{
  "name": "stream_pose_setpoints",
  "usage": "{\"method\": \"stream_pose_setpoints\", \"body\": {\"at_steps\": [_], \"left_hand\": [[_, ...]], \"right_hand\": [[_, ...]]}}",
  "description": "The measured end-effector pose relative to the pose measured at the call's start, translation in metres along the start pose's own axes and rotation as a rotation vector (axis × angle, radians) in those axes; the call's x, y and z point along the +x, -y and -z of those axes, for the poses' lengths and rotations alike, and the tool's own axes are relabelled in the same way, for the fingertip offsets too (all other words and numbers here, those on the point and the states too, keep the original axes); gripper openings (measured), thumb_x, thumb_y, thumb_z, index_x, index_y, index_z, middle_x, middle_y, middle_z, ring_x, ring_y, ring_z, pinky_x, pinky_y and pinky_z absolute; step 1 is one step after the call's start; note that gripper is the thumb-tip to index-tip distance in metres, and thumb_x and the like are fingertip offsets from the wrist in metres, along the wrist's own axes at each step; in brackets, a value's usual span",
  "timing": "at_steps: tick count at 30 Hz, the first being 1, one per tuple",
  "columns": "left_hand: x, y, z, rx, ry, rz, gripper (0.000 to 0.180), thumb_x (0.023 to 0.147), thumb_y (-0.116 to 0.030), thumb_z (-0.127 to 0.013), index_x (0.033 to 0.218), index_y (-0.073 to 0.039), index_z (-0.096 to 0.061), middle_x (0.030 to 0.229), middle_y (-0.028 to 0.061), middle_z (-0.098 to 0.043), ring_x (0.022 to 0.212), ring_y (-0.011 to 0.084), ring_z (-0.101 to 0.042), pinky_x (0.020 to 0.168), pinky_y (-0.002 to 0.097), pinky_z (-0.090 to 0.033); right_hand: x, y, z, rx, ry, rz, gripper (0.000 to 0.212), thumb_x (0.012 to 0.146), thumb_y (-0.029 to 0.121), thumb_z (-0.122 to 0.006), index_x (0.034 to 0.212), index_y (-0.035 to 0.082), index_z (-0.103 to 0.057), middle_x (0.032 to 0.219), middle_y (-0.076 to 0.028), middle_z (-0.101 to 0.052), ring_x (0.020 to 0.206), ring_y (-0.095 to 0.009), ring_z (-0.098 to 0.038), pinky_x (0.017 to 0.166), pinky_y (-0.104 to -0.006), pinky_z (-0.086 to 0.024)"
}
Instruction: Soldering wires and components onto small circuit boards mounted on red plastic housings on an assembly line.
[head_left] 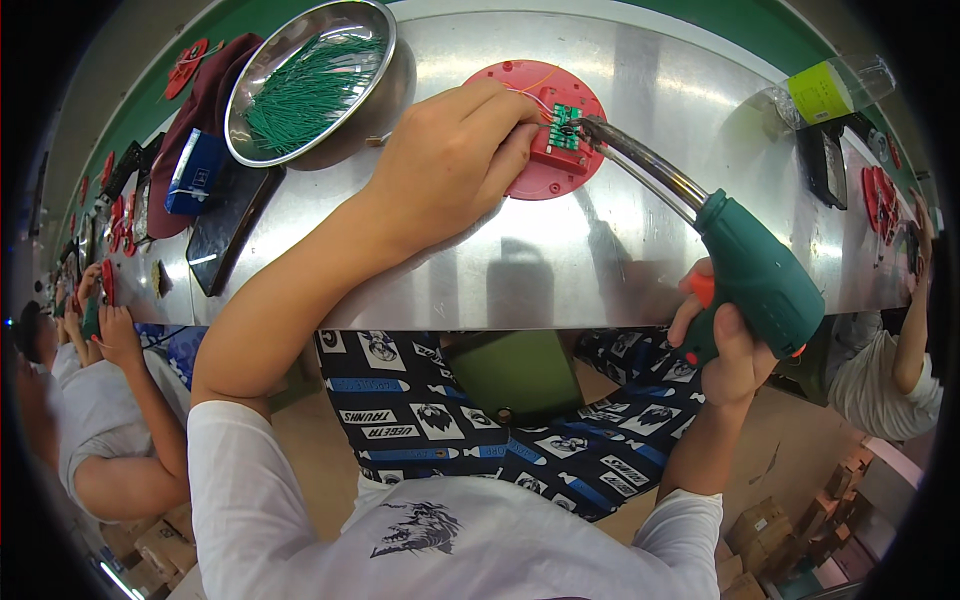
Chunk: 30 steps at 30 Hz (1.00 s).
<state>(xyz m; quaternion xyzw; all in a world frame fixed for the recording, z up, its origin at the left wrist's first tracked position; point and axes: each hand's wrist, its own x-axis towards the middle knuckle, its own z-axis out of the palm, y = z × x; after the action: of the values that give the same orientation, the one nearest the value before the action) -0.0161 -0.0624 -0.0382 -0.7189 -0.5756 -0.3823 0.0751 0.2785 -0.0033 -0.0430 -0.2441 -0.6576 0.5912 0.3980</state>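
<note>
I see bright overhead light, glare streaks on the steel tabletop (560, 270), soft shadows, sharp centre, fisheye bending, black corners.

Your work surface is a shiny metal bench (560, 270) with a green strip along its far edge. Directly on it lie a red round disc (530, 175) carrying a small green circuit board (564, 128), a steel bowl (318, 85) full of thin green wires, a dark flat tablet-like slab (228, 232), a blue box (192, 172) and a maroon cap (210, 95). Farther right you have a clear bottle with a yellow-green label (822, 92) lying on its side and a dark tray (826, 165); small red parts (186, 66) sit at both far ends.
</note>
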Motion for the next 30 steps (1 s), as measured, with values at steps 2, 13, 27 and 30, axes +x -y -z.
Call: {"method": "stream_pose_setpoints", "body": {"at_steps": [2,13,27,30], "left_hand": [[0.0,0.0,0.0,0.005,0.003,-0.002,0.011,0.085,0.0,-0.067,0.096,0.001,-0.065,0.084,0.0119,-0.064,0.063,0.0234,-0.063,0.057,0.0318,-0.05],[0.0,0.0,0.0,0.022,-0.026,-0.056,0.015,0.082,0.001,-0.068,0.097,0.0,-0.071,0.086,0.0112,-0.066,0.068,0.0244,-0.065,0.06,0.0316,-0.053],[0.0,0.002,0.0,0.032,-0.027,-0.073,0.017,0.082,0.001,-0.069,0.098,0.0,-0.072,0.088,0.0115,-0.067,0.073,0.026,-0.067,0.065,0.0334,-0.054],[0.001,0.001,-0.001,0.025,-0.023,-0.075,0.017,0.081,0.001,-0.069,0.099,0.0,-0.072,0.088,0.0117,-0.068,0.074,0.0262,-0.067,0.066,0.0335,-0.055]], "right_hand": [[-0.001,0.001,0.0,0.0,-0.001,-0.004,0.052,0.093,0.026,-0.062,0.129,-0.009,-0.051,0.103,-0.022,-0.064,0.051,-0.021,-0.058,0.044,-0.029,-0.046],[-0.002,0.006,-0.002,0.151,0.009,-0.042,0.035,0.091,0.012,-0.066,0.122,-0.004,-0.059,0.103,-0.019,-0.067,0.06,-0.018,-0.06,0.053,-0.0292,-0.048],[0.005,0.005,0.0,0.027,0.005,-0.063,0.052,0.094,0.025,-0.061,0.131,-0.01,-0.049,0.099,-0.022,-0.062,0.053,-0.022,-0.058,0.044,-0.0292,-0.046],[0.01,0.001,0.006,0.043,-0.115,0.07,0.055,0.096,0.028,-0.059,0.13,-0.013,-0.046,0.098,-0.025,-0.061,0.048,-0.022,-0.057,0.039,-0.0285,-0.044]]}}
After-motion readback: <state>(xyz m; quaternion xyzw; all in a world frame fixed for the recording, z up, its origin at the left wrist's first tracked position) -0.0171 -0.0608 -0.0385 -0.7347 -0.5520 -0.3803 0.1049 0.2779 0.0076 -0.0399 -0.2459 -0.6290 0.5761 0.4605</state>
